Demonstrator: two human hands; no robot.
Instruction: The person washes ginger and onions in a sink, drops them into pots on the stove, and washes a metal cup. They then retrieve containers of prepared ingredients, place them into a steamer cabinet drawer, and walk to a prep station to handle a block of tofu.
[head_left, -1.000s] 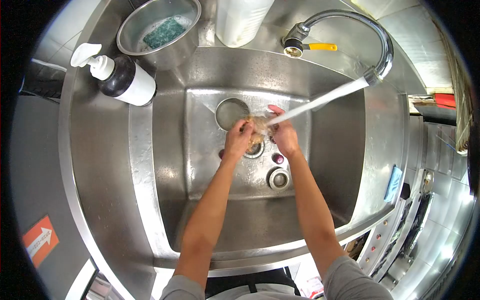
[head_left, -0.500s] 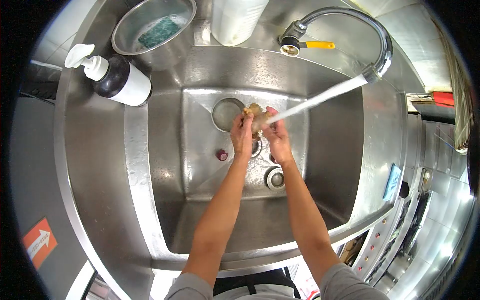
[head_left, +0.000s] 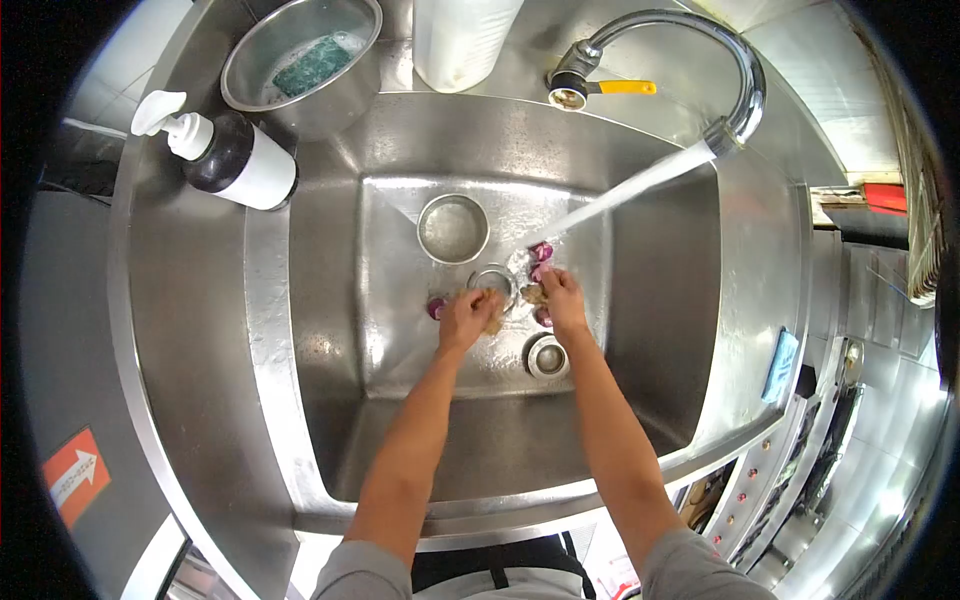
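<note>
In the stainless-steel sink [head_left: 390,345], my left hand [head_left: 468,318] closes around a light-brown knobbly piece that looks like ginger [head_left: 493,325], near the drain [head_left: 478,280]. A red shallot or small onion [head_left: 436,308] lies just left of that hand. My right hand [head_left: 565,300] is closed, its fingertips on another brownish ginger piece [head_left: 533,295]. Several more purple-red shallots [head_left: 541,251] are about the right fingers, one of them below the hand. Fingers partly cover both ginger pieces, and motion blurs the left one.
Water [head_left: 630,195] streams from the curved tap [head_left: 745,100] into the sink. A round metal dish [head_left: 453,229] and a drain strainer [head_left: 547,357] rest on its floor. Around the rim stand a pump bottle [head_left: 240,165], a steel pot [head_left: 345,100] with a sponge, and a white container [head_left: 462,45].
My hands have parted and come lower and nearer, each with a ginger piece, where they were together under the stream. Water now hits the sink floor, and more shallots show.
</note>
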